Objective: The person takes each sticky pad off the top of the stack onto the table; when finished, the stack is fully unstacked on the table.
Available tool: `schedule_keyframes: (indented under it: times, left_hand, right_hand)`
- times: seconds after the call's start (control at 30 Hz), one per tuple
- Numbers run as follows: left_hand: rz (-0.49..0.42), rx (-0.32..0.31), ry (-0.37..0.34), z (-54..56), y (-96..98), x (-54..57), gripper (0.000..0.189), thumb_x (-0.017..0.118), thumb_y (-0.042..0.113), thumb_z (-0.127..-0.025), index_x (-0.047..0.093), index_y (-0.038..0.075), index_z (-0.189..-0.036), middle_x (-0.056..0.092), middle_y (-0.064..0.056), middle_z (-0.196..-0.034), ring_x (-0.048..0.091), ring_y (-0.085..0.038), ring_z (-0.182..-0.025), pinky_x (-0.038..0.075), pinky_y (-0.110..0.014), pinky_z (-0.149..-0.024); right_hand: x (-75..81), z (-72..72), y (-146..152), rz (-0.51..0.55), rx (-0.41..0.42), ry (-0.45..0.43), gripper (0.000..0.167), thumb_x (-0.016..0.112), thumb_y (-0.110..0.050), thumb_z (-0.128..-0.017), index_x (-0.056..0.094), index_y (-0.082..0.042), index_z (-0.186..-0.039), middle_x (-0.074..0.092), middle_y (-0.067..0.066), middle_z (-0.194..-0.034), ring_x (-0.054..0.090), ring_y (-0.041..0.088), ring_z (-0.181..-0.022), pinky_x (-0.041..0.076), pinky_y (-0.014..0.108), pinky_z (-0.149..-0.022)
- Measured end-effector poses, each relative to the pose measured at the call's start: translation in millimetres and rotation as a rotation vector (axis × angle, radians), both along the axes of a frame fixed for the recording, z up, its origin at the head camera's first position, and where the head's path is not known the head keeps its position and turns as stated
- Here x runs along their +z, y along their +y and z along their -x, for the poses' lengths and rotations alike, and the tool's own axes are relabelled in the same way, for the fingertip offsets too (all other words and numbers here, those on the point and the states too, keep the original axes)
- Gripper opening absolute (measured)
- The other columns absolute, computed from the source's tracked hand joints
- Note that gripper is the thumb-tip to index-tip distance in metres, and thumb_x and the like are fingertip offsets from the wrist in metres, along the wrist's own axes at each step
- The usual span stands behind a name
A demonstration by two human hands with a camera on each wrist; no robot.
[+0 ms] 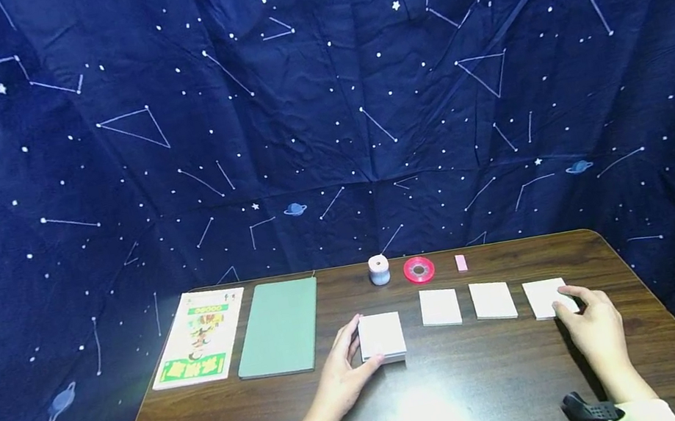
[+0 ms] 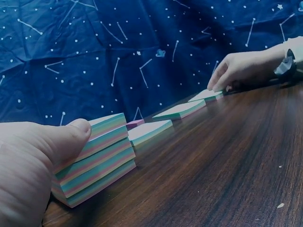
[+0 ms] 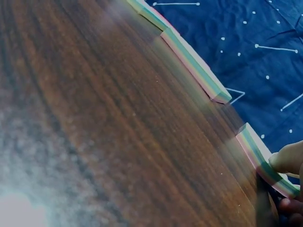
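Observation:
My left hand (image 1: 341,375) holds a stack of square sticky note pads (image 1: 381,335), its thumb on the near side and its fingers along the left. White on top, the stack shows pink, yellow, green and blue layered edges in the left wrist view, its pads slightly out of line. On the right, my right hand (image 1: 593,325) pinches a single sticky note pad (image 1: 541,297) lying flat, thumb at its near edge. Between the hands lie two more single pads, a left one (image 1: 439,307) and a middle one (image 1: 492,300), spaced apart in a row.
Along the back edge stand a thread spool (image 1: 379,270), a red ring-shaped reel (image 1: 419,270) and a small pink block (image 1: 461,263). A green notebook (image 1: 280,328) and an illustrated booklet (image 1: 199,336) lie at the left. A star-patterned curtain (image 1: 320,109) hangs behind the wooden table (image 1: 493,378).

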State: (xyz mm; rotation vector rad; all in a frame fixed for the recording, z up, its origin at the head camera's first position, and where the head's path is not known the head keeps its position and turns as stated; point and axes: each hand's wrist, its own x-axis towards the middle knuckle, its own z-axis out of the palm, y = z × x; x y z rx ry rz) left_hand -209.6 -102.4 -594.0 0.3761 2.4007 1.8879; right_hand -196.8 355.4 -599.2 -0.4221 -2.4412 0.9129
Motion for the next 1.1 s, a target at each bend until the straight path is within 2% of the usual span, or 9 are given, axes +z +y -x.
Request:
schedule_keyframes:
  times: [0.1,0.4,0.53,0.63,0.7,0.8,0.87,0.97,1.1]
  left_hand:
    - [-0.005,0.0,-0.002,-1.7,-0.4,0.8,0.091,0.087,0.017,-0.094,0.036,0.002,-0.168,0.04,-0.019,-0.171,0.043,-0.04,-0.16,0.039,-0.033,-0.132]
    - [-0.005,-0.004,-0.012,-0.7,-1.4,0.3,0.09,0.087,0.014,-0.094,0.037,0.003,-0.168,0.039,-0.018,-0.172,0.044,-0.039,-0.16,0.039,-0.032,-0.132]
    - [-0.021,-0.006,-0.007,-0.9,-0.9,-1.0,0.09,0.086,0.014,-0.094,0.036,0.002,-0.168,0.039,-0.019,-0.172,0.043,-0.041,-0.159,0.039,-0.034,-0.132]
    - [-0.019,-0.012,0.01,-1.6,-0.5,-3.9,0.09,0.086,0.015,-0.095,0.035,-0.001,-0.167,0.039,-0.022,-0.171,0.043,-0.044,-0.159,0.038,-0.037,-0.132]
    - [-0.012,-0.013,0.022,-2.2,-1.2,-6.1,0.09,0.086,0.015,-0.095,0.035,-0.003,-0.167,0.04,-0.024,-0.17,0.042,-0.045,-0.159,0.038,-0.038,-0.132]
    - [0.007,-0.017,0.026,-4.5,-2.5,-8.0,0.091,0.086,0.017,-0.095,0.034,-0.004,-0.167,0.04,-0.024,-0.17,0.042,-0.045,-0.159,0.038,-0.038,-0.132]
    - [0.002,-0.017,0.031,-4.2,-2.6,-7.7,0.09,0.085,0.017,-0.096,0.034,-0.005,-0.167,0.04,-0.024,-0.17,0.042,-0.045,-0.159,0.037,-0.039,-0.132]
    - [-0.016,-0.019,0.03,-2.5,-2.0,-5.4,0.09,0.086,0.018,-0.095,0.035,-0.003,-0.167,0.04,-0.023,-0.17,0.042,-0.044,-0.159,0.037,-0.038,-0.133]
    - [-0.031,-0.017,0.017,-0.8,-2.6,-2.8,0.089,0.086,0.016,-0.095,0.037,-0.001,-0.167,0.041,-0.021,-0.17,0.041,-0.042,-0.16,0.037,-0.037,-0.133]
  right_hand:
    - [1.4,-0.9,-3,-0.015,0.006,-0.011,0.034,0.081,-0.01,-0.092,0.076,0.004,-0.123,0.068,0.038,-0.121,0.062,0.055,-0.118,0.049,0.07,-0.094]
    - [2.5,-1.3,-5,0.007,-0.003,-0.005,0.033,0.079,-0.01,-0.092,0.077,0.005,-0.121,0.069,0.04,-0.12,0.058,0.053,-0.119,0.043,0.064,-0.097]
    - [0.3,-1.9,-6,0.059,-0.025,0.043,0.031,0.077,-0.008,-0.093,0.077,0.005,-0.121,0.068,0.034,-0.112,0.059,0.043,-0.108,0.045,0.047,-0.085]
    - [-4.6,-2.8,-7,0.093,-0.054,0.1,0.027,0.076,-0.004,-0.093,0.078,0.004,-0.119,0.068,0.027,-0.105,0.055,0.027,-0.096,0.041,0.032,-0.076]
    - [-6.7,-3.9,-9,0.097,-0.066,0.135,0.026,0.076,-0.002,-0.093,0.078,0.004,-0.117,0.07,0.026,-0.102,0.052,0.022,-0.093,0.039,0.03,-0.076]
    - [-3.9,-8.2,-15,0.098,-0.069,0.179,0.025,0.077,0.002,-0.092,0.077,0.004,-0.117,0.069,0.026,-0.102,0.05,0.024,-0.094,0.036,0.031,-0.08]
    - [5.3,-10.2,-22,0.084,-0.037,0.225,0.027,0.078,0.005,-0.09,0.075,0.005,-0.117,0.069,0.026,-0.103,0.049,0.027,-0.096,0.033,0.031,-0.08]
    - [24.5,-10.6,-38,0.067,0.068,0.278,0.03,0.081,0.007,-0.088,0.075,0.003,-0.118,0.068,0.023,-0.106,0.05,0.021,-0.098,0.037,0.023,-0.081]
    - [48.5,-9.1,-62,0.06,0.234,0.257,0.029,0.081,0.003,-0.09,0.076,-0.001,-0.118,0.069,0.018,-0.108,0.053,0.007,-0.098,0.044,0.012,-0.077]
